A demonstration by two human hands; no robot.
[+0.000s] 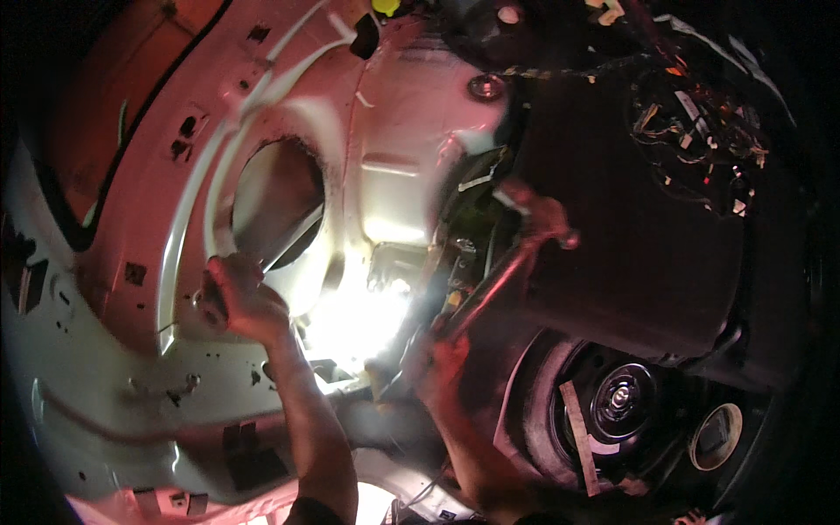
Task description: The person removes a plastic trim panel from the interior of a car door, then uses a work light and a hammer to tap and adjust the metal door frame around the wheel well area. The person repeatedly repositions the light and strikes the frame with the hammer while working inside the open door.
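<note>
My left hand (245, 297) is closed around a long, straight metal bar (295, 238). The bar slants up to the right, its far part lying across the large round opening (273, 197) in the pale car body panel (394, 131); whether its tip touches anything, I cannot tell. My right hand (436, 357) grips a hammer (493, 287) by the handle. The hammer's head is raised up and to the right, away from the bar and the panel, and slightly blurred.
A glaring light (363, 319) shines between my forearms. At right stands a dark panel (621, 219), with a bundle of loose wires (700, 140) beyond it. Below are a spare wheel (623, 401), a flat strip (577, 437) and a roll of tape (716, 437).
</note>
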